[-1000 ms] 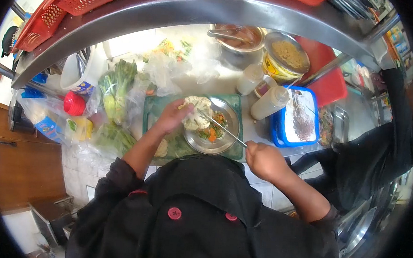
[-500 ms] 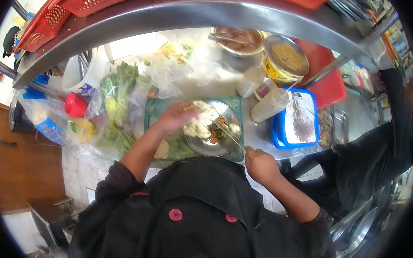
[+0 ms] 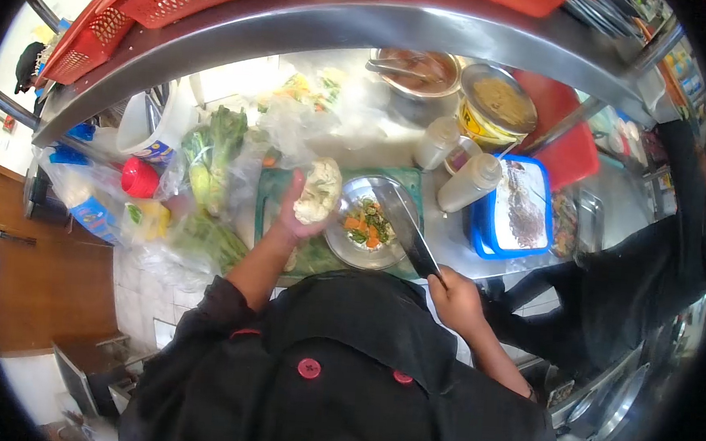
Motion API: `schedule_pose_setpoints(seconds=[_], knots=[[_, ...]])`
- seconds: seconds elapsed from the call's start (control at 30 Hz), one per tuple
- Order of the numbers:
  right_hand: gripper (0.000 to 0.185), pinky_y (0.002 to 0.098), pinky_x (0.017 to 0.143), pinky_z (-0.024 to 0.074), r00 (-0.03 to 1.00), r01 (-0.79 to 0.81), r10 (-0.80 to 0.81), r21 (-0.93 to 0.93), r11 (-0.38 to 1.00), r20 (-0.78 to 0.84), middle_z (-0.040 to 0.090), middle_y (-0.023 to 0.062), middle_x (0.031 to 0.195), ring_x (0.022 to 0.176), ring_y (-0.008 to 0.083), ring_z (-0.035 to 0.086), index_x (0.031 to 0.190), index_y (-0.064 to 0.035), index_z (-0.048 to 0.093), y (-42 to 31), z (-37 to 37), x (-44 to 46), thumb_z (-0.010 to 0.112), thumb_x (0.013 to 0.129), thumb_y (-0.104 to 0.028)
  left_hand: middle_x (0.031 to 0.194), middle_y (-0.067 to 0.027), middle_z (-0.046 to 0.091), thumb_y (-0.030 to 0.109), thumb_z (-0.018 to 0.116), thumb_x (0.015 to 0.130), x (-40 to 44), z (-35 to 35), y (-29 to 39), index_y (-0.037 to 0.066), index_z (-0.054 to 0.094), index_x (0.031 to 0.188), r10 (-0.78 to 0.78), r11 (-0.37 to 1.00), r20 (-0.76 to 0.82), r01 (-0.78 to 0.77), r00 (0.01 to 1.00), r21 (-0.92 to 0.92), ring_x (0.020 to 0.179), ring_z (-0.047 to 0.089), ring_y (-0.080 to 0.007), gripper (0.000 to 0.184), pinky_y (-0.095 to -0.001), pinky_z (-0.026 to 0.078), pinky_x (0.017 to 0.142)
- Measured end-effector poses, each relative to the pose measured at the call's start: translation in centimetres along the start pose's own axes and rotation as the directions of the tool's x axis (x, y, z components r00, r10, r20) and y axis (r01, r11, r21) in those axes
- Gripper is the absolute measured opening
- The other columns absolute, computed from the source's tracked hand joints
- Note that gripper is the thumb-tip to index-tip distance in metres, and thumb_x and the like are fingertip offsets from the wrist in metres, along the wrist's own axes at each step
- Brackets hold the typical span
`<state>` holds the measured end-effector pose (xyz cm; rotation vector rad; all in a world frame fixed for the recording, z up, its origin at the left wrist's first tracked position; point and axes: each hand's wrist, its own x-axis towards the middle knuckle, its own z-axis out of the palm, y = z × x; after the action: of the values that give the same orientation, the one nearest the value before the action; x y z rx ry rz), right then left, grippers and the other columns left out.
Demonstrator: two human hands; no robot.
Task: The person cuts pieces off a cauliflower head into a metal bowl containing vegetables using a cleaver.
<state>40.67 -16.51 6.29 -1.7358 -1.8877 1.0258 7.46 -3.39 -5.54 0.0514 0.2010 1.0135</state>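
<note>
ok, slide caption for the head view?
Left hand holds cauliflower, right hand a knife, at a metal bowl of chopped vegetables.

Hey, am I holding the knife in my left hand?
No, your right hand grips the knife, while your left hand holds the cauliflower.

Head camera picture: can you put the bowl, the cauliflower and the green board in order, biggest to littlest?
1. Green board, biggest, though partly covered
2. Bowl
3. Cauliflower, smallest

The cauliflower is in the left hand, maybe nearer the camera, so it might look bigger than it is.
</note>
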Motion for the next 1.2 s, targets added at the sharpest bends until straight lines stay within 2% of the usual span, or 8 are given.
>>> schedule_pose_setpoints(seconds=[0.07, 0.27, 0.37, 0.43, 0.77, 0.83, 0.93, 1.2], knots=[[0.017, 0.0433, 0.072, 0.0513, 0.999, 0.036, -0.035, 0.019, 0.999, -0.032, 0.065, 0.0232, 0.085, 0.081, 0.041, 0.065, 0.102, -0.0034, 0.066, 0.0, 0.1, 0.0, 0.06, 0.093, -0.017, 0.118, -0.0129, 0.067, 0.06, 0.056, 0.093, -0.1, 0.2, -0.2, 0.013, 0.061, 0.128, 0.006, 0.997, 0.047, -0.002, 0.999, -0.072, 0.103, 0.065, -0.0345, 0.059, -0.0436, 0.057, 0.085], [0.024, 0.0429, 0.073, 0.0518, 0.996, 0.07, -0.065, 0.094, 0.993, -0.061, 0.065, 0.0225, 0.084, 0.081, 0.0406, 0.065, 0.111, -0.0031, 0.066, -1.1, -0.1, 0.1, 0.062, 0.093, -0.017, 0.109, -0.0111, 0.068, 0.061, 0.054, 0.092, -0.1, 1.1, -0.9, 0.015, 0.065, 0.121, -0.017, 0.994, -0.109, 0.005, 0.994, -0.109, 0.092, 0.064, -0.033, 0.054, -0.0412, 0.056, 0.077], [0.026, 0.0431, 0.071, 0.0519, 0.947, 0.249, -0.237, 0.029, 0.968, -0.215, 0.065, 0.0213, 0.082, 0.077, 0.04, 0.065, 0.114, -0.0039, 0.067, -1.3, 0.6, 0.3, 0.063, 0.091, -0.016, 0.106, -0.0119, 0.068, 0.06, 0.054, 0.093, -0.1, 1.1, -1.2, 0.016, 0.065, 0.117, 0.015, 0.987, -0.178, -0.043, 0.984, -0.152, 0.089, 0.063, -0.0319, 0.052, -0.0401, 0.055, 0.074], [0.027, 0.0439, 0.067, 0.0518, 0.935, 0.298, -0.297, -0.024, 0.954, -0.193, 0.064, 0.0201, 0.079, 0.073, 0.0386, 0.064, 0.114, -0.0036, 0.068, -1.9, 0.5, 0.4, 0.066, 0.089, -0.015, 0.11, -0.0071, 0.068, 0.062, 0.058, 0.09, -0.5, 1.0, -1.5, 0.015, 0.063, 0.12, -0.132, 0.967, 0.019, 0.133, 0.991, -0.217, 0.097, 0.063, -0.0308, 0.056, -0.0397, 0.054, 0.079], [0.035, 0.042, 0.059, 0.0504, 0.814, 0.506, -0.543, -0.208, 0.837, -0.205, 0.061, 0.0139, 0.073, 0.062, 0.0314, 0.06, 0.117, -0.0052, 0.068, -3.5, 1.1, 2.0, 0.072, 0.084, -0.016, 0.104, -0.0065, 0.068, 0.063, 0.05, 0.091, -0.6, 3.8, -4.6, 0.016, 0.064, 0.117, 0.023, 1.0, -0.007, -0.023, 1.0, -0.017, 0.09, 0.063, -0.0259, 0.056, -0.0346, 0.047, 0.066], [0.039, 0.0412, 0.059, 0.0508, 0.793, 0.51, -0.571, -0.28, 0.813, -0.212, 0.06, 0.0111, 0.074, 0.063, 0.0302, 0.06, 0.119, -0.0059, 0.067, -3.5, 1.3, 2.2, 0.073, 0.082, -0.015, 0.105, -0.0052, 0.068, 0.059, 0.046, 0.094, -0.6, 5.6, -5.4, 0.016, 0.063, 0.117, 0.098, 0.994, -0.229, -0.086, 0.968, 0.062, 0.093, 0.064, -0.0263, 0.052, -0.0372, 0.051, 0.074], [0.043, 0.041, 0.058, 0.0507, 0.78, 0.512, -0.592, -0.338, 0.79, -0.203, 0.058, 0.0089, 0.074, 0.063, 0.0293, 0.06, 0.121, -0.0067, 0.066, -3.6, 1.4, 2.5, 0.074, 0.079, -0.015, 0.107, -0.0047, 0.068, 0.059, 0.045, 0.094, -0.2, 6.2, -5.7, 0.015, 0.062, 0.117, 0.163, 0.986, -0.319, -0.147, 0.934, 0.074, 0.099, 0.064, -0.0264, 0.052, -0.0406, 0.052, 0.085], [0.047, 0.0413, 0.058, 0.0498, 0.75, 0.522, -0.621, -0.371, 0.768, -0.229, 0.054, 0.0089, 0.074, 0.063, 0.0298, 0.058, 0.123, -0.0077, 0.065, -3.3, 2.5, 2.9, 0.075, 0.077, -0.014, 0.118, -0.0102, 0.065, 0.063, 0.045, 0.092, 0.3, 5.2, -5.3, 0.012, 0.062, 0.119, 0.207, 0.976, -0.114, -0.198, 0.972, 0.088, 0.108, 0.061, -0.0293, 0.06, -0.0478, 0.047, 0.098]])
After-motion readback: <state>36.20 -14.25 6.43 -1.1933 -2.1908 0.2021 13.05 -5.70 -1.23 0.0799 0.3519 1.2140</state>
